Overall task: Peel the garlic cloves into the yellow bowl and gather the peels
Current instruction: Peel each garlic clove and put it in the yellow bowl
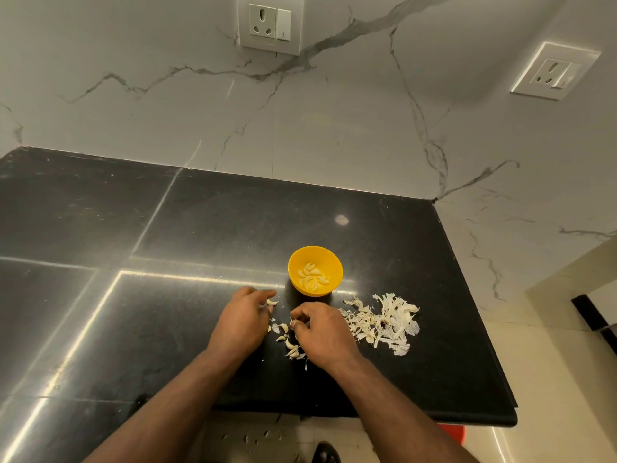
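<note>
Pinching a clove between curled fingertips, the right hand (pixel 320 332) sits just short of the yellow bowl (pixel 315 271), which lies ahead of it, nearer than the left hand (pixel 243 320), whose grip I cannot tell.

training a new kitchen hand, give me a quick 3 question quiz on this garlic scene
1. True or false: the yellow bowl already holds peeled cloves.
2. The peel pile lies on which side of the bowl: A near left, B near right, C behind it?
3. Which hand pinches something at its fingertips?

Key: 1 true. 2 B. 3 the right hand; the left hand only reaches toward a loose clove.
</note>
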The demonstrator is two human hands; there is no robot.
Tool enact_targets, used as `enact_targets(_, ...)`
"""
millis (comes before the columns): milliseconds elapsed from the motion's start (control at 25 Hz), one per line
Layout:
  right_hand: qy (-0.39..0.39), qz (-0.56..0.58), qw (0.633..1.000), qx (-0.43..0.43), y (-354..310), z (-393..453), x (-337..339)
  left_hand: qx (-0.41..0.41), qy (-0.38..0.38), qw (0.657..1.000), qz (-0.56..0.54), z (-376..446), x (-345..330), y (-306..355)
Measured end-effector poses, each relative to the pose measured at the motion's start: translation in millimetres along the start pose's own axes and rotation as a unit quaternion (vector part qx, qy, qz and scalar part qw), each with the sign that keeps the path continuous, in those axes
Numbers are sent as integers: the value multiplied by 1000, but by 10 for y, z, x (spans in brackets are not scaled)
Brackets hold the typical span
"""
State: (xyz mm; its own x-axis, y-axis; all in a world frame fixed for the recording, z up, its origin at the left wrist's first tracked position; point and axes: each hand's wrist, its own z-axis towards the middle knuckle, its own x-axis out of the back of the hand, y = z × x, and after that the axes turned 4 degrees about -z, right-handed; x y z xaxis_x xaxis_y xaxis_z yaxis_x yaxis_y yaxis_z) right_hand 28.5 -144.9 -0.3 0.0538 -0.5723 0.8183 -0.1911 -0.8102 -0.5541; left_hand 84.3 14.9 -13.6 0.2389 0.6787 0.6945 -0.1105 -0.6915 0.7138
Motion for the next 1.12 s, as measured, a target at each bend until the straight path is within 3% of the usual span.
enact_targets(240, -8, 31, 999, -21, 59, -66, 126, -2, -54, 994, 94, 177, 1, 63)
enact_targets(560, -32, 83, 996, -29, 143, -143, 250, 45, -33, 996, 71, 214, -16, 134)
enact_targets(800, -4, 120, 992, -33, 193, -165, 290, 24, -8, 998, -57, 111, 49, 259)
enact_targets(960, 20, 239, 969, -56, 172, -150, 320, 9, -57, 983, -172, -20, -5, 365)
enact_targets(1120, 24, 257, 964, -57, 157, -168, 370, 11, -84, 967, -240, -81, -127, 389)
